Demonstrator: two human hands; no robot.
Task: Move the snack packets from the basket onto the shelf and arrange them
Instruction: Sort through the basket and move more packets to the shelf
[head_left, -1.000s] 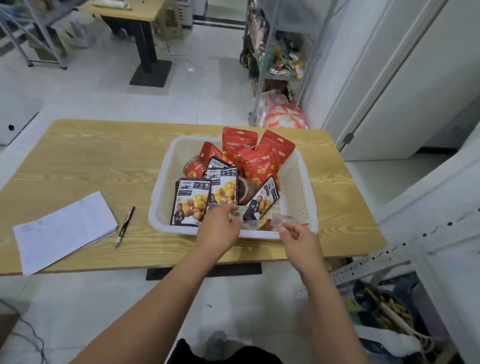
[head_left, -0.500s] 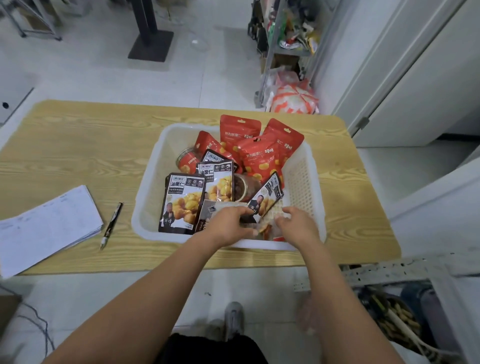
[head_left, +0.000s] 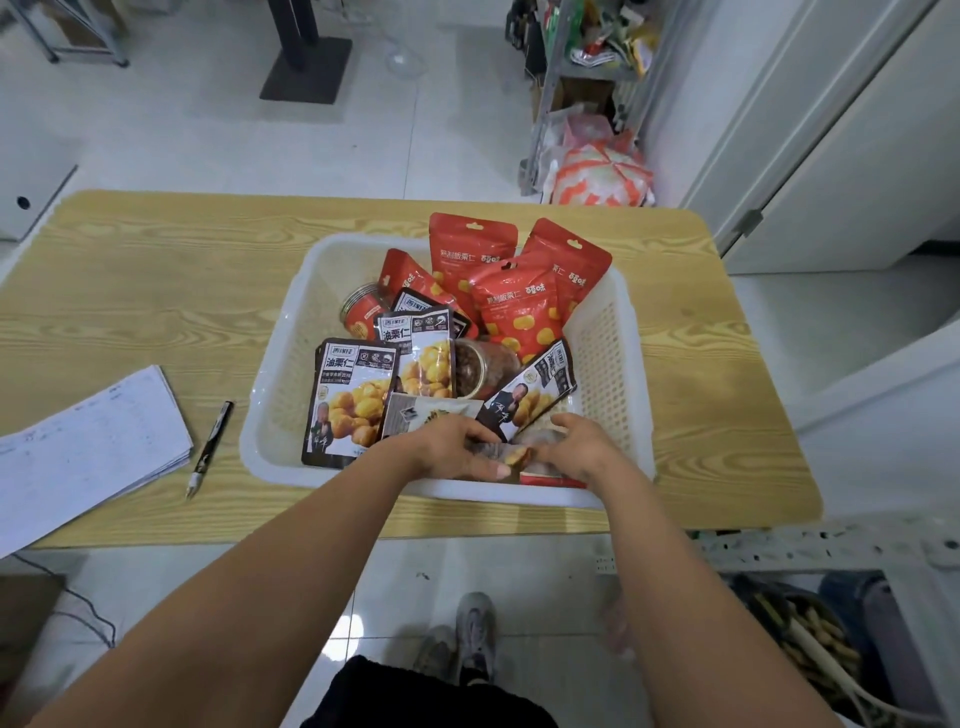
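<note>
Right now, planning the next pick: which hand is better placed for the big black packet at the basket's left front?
Left, likely. The left hand lies beside the black packet; the right hand is farther off, by the basket's right wall, and would have to cross.

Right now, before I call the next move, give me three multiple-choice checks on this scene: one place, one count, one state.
1. The black pen lies: A in the white plastic basket; B on the wooden table, between the white paper stack and the basket; C on the floor.
2. Red snack packets showing: A two; B seven; C four.
3. The left hand: A grips a pale snack packet at the basket's near end; B holds the pen; C lies flat on the paper.
Answers: B, the pen is on wood beside the paper; C, four red tops stand at the far side; A, its fingers curl over the packet.
</note>
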